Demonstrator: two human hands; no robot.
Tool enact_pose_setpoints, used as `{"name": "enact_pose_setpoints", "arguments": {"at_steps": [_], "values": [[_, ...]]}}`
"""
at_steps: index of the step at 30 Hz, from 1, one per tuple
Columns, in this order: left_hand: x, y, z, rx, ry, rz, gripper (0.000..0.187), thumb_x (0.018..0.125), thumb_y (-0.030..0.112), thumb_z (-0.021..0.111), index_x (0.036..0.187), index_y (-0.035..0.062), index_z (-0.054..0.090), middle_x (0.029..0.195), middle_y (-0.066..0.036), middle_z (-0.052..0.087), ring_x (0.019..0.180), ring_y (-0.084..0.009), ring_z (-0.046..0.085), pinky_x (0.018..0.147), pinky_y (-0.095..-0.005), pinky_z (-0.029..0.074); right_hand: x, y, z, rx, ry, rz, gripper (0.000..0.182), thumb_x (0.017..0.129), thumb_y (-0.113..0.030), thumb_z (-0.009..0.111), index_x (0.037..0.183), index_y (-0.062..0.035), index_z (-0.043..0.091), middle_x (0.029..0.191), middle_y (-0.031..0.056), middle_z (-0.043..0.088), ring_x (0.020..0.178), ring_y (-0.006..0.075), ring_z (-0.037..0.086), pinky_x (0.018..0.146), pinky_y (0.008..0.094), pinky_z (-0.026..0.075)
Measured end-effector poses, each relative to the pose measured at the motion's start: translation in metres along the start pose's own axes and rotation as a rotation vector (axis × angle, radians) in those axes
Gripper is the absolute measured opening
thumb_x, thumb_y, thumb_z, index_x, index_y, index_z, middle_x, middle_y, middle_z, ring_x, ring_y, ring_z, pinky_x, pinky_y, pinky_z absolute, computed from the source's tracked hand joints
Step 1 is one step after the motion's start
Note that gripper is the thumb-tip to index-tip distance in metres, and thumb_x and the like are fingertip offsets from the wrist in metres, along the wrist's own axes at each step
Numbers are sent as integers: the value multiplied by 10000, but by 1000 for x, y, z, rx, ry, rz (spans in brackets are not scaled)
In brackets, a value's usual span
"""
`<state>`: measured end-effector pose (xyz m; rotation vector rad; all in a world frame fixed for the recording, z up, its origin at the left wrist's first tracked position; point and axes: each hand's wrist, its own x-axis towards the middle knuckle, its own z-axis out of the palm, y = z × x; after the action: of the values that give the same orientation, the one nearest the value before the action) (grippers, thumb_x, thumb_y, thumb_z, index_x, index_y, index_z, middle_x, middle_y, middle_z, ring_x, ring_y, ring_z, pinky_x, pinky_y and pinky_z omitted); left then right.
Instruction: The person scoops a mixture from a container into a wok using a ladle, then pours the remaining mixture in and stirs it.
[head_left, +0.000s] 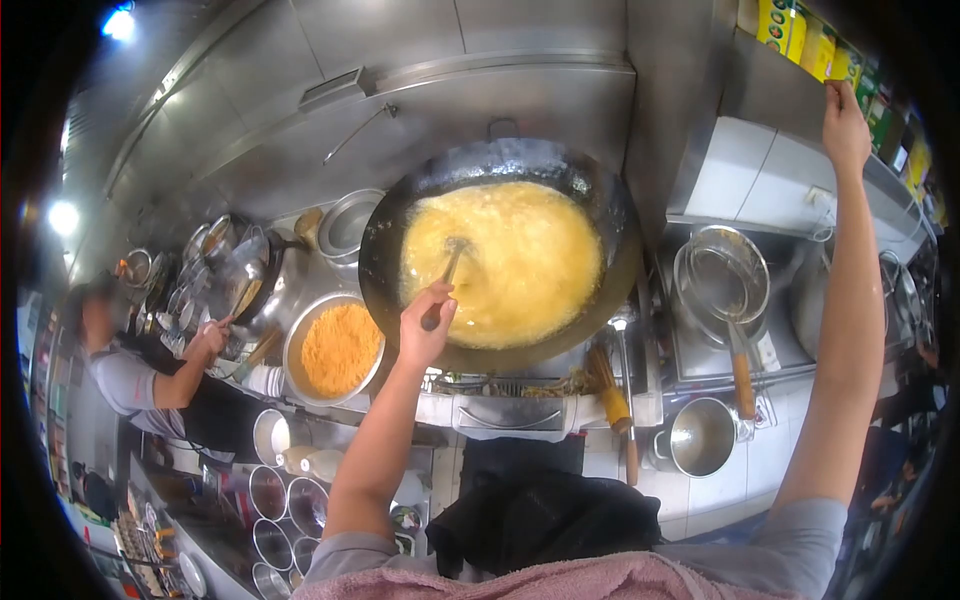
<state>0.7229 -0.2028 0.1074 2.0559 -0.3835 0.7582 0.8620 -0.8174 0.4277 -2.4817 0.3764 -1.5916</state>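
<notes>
In a large black wok (385, 290), a yellow, foamy liquid (530, 260) fills the bowl. My left hand (425, 325) is closed around the wooden handle of a metal cooking utensil (453, 262), whose head dips into the liquid; its exact shape is blurred. Raised high at the right, my right hand (843, 125) is at the front edge of a shelf (780, 95) with yellow packets (815, 50). Its fingers are curled, and what they grip, if anything, is hidden. Left of the wok, near my left forearm, a metal bowl (292, 365) holds orange crumbs (340, 350).
A wire strainer (722, 275) rests over a pot on the right counter. Below it stands a metal pot (700, 437). A brush (607, 390) and a long-handled tool (630, 440) hang beside the stove front. A co-worker (150, 385) handles pans at the left.
</notes>
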Motion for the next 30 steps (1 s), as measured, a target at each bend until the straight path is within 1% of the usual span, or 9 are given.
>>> {"name": "enact_pose_setpoints", "arguments": {"at_steps": [1, 2, 4, 10, 14, 16, 22, 26, 30], "values": [[2, -5, 1, 5, 12, -43, 110, 887, 52, 669, 973, -8, 636, 1085, -147, 678, 1086, -239, 644, 899, -296, 485, -1, -1, -1, 0, -18, 14, 342, 980, -485, 396, 1205, -286, 559, 1152, 101, 677, 1069, 399, 619, 892, 474, 478], [3, -11, 2, 4, 12, -40, 110, 887, 52, 669, 973, -8, 636, 1085, -147, 678, 1086, -239, 644, 899, -296, 485, -2, -3, -2, -1, -15, 15, 342, 980, -485, 396, 1205, -286, 559, 1152, 101, 677, 1069, 399, 619, 892, 474, 478], [6, -21, 5, -83, -13, -191, 174, 881, 76, 691, 1024, -7, 637, 1220, -158, 645, 1140, -250, 624, 951, -307, 470, -3, -5, -3, -7, -9, 23, 342, 981, -486, 394, 1204, -288, 560, 1141, 111, 679, 1061, 400, 621, 889, 474, 478], [20, -44, 17, -66, -52, -265, 197, 881, 129, 705, 1047, 37, 650, 1285, -129, 621, 1153, -241, 614, 965, -318, 470, -4, -5, -3, 0, 3, 14, 333, 982, -476, 405, 1212, -290, 558, 1148, 116, 676, 1062, 401, 621, 889, 474, 479], [39, -29, 14, 5, -105, -261, 208, 870, 159, 717, 1036, 48, 657, 1276, -133, 624, 1150, -260, 616, 951, -322, 478, -4, -4, -3, -5, -1, 12, 333, 981, -473, 411, 1221, -291, 554, 1155, 115, 674, 1064, 399, 621, 888, 473, 480], [43, -25, 13, 122, -92, -139, 188, 851, 140, 715, 984, 16, 666, 1138, -169, 675, 1036, -262, 674, 873, -331, 507, -3, -4, -3, 6, -1, 1, 340, 982, -477, 406, 1226, -289, 550, 1159, 112, 672, 1067, 397, 620, 888, 473, 479], [32, -7, 4, 213, -81, 18, 122, 822, 113, 708, 896, 19, 685, 996, -177, 702, 1024, -303, 672, 866, -363, 516, -4, -6, -4, 22, -2, -7, 351, 980, -485, 395, 1224, -285, 549, 1161, 109, 672, 1069, 398, 617, 886, 479, 477], [14, 8, -12, 286, -95, 43, 123, 805, 139, 703, 897, 61, 677, 1064, -120, 704, 960, -340, 657, 841, -392, 509, -7, -10, -8, 21, -23, 0, 356, 977, -488, 398, 1222, -281, 552, 1161, 107, 672, 1069, 398, 617, 884, 478, 478], [-10, 21, -31, 389, -132, 74, 111, 788, 156, 710, 874, 90, 685, 1061, -82, 714, 912, -294, 664, 857, -405, 478, -4, -7, -5, 8, -16, 2, 358, 978, -490, 397, 1224, -285, 556, 1166, 88, 674, 1072, 387, 620, 887, 470, 481]]}}
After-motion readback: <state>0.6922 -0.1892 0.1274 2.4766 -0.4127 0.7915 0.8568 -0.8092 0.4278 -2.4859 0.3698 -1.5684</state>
